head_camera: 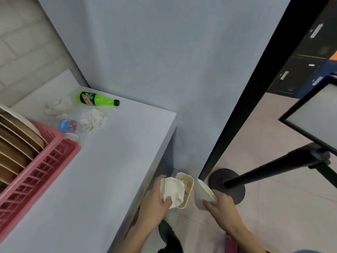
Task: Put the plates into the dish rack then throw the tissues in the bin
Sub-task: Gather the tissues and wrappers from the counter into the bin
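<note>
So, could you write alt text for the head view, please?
A left hand holds a crumpled tissue over a bin while the right hand holds a white lid. Plates stand in a pink rack on the table, beside more tissues.

Crumpled paper tissue; glossy plastic bottle; pink plastic rack.

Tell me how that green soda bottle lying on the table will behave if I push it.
The green soda bottle lies on its side on the smooth table, so a push would probably roll it. Its black cap is on, so spilling seems unlikely. It looks like plastic, likely sturdy rather than fragile; its fill level is unclear.
</note>
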